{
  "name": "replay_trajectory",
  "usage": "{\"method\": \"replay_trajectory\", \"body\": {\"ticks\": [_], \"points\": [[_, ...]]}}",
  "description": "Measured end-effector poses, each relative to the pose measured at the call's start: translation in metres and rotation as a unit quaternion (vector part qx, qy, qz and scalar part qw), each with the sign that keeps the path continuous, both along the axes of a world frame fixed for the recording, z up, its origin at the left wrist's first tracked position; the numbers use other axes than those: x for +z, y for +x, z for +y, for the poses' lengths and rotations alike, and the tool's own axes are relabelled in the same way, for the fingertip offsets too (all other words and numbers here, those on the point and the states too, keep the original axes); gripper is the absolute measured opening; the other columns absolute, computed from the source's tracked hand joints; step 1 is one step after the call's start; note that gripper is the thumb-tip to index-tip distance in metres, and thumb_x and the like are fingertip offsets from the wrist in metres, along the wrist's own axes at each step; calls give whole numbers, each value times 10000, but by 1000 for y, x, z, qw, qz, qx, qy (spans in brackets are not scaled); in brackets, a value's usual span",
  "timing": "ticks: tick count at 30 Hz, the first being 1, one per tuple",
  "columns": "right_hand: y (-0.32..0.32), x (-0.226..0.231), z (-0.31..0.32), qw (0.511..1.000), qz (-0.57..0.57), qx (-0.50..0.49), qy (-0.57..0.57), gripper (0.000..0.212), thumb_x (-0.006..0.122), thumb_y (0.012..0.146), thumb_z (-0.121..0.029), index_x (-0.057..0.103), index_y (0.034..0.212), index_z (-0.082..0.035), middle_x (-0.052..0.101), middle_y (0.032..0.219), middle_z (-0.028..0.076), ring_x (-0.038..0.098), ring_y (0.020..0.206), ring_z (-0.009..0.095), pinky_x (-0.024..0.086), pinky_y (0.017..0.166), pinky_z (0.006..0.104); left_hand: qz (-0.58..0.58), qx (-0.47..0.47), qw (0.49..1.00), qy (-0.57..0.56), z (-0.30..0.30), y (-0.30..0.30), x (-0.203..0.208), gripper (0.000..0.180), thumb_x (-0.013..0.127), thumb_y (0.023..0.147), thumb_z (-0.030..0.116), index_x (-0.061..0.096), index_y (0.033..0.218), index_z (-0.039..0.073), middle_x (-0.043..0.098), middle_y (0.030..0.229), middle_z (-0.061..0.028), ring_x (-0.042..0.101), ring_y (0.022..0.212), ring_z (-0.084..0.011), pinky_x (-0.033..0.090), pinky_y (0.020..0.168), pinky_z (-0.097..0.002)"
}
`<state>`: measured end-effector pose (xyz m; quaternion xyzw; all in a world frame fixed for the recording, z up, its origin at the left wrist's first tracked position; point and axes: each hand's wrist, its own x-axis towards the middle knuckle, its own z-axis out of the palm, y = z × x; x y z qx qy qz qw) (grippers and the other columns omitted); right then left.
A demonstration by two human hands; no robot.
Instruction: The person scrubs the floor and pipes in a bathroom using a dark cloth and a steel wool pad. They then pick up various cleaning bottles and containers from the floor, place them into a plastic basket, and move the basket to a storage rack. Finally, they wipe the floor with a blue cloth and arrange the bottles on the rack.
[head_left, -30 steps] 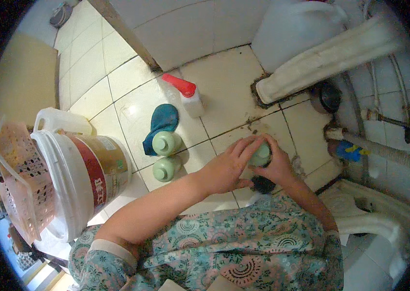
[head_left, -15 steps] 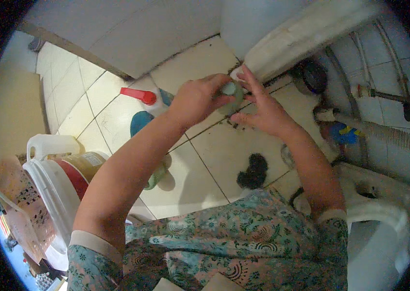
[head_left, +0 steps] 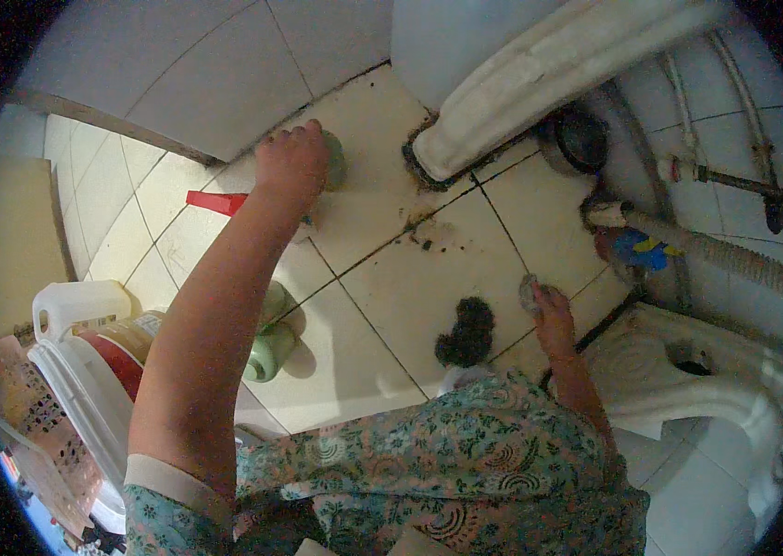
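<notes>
My left hand (head_left: 291,165) reaches to the far left of the floor, its fingers closed on a pale green rounded container (head_left: 334,159) that is partly hidden behind them. Just under that wrist, the red top (head_left: 215,201) of a bottle pokes out; my forearm hides most of the bottle. Off to the right and nearer to me, my right hand (head_left: 554,313) is closed at the fingertips on a small clear round piece (head_left: 529,292) at floor level. A black fuzzy clump (head_left: 466,334) lies on the tiles between my hands.
Dark crumbs (head_left: 426,245) dot the tiles near a white pedestal base (head_left: 447,153). A green bottle (head_left: 271,352) lies beside my left forearm. White jug (head_left: 86,306) and tubs stand at left. A ribbed hose (head_left: 734,255) and a stained white ceramic fixture (head_left: 651,347) are at right.
My hands have moved apart from around the green container. The left has carried it leftward; the right has come back toward me and taken hold of the clear round piece.
</notes>
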<state>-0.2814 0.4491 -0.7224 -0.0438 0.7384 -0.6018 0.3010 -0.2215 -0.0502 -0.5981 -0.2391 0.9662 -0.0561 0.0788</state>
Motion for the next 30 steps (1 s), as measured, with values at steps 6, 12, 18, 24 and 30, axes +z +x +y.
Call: {"method": "replay_trajectory", "body": {"ticks": [6,12,18,24,30], "points": [[-50,-13,-15,964,228,35,131,308,607,838,-100,588,1138,-34,583,1079,129,561,979,229,462,828,352,181,-112,975,59,48,24,55,595,630,809,169,375,1343,109,438,1330,-134,475,1184,-314,370,1008,-438],[-103,-43,-59,986,-115,-105,-51,282,565,901,-207,560,1132,-47,553,1086,97,557,923,239,464,793,346,173,-73,930,315,82,95,69,602,641,804,106,377,1345,102,424,1341,-159,499,1139,-377,458,917,-430],[0,-3,-169,900,244,195,304,232,524,907,-161,568,1126,-100,537,1072,105,535,983,269,482,779,388,123,-44,908,398,112,139,56,593,651,787,87,397,1323,92,448,1302,-159,523,1100,-379,485,868,-426],[44,-5,-235,824,415,320,215,267,618,811,-108,602,1077,-98,564,1035,97,562,926,284,488,755,400,83,-53,911,400,124,150,52,560,649,778,79,429,1293,73,483,1264,-159,550,1060,-370,490,856,-415],[-44,7,-211,837,388,154,353,335,624,785,-91,616,1118,-127,602,954,102,587,873,298,485,749,395,86,-20,901,424,115,163,47,550,652,782,62,436,1287,90,505,1230,-133,585,1004,-302,506,817,-384]]}}
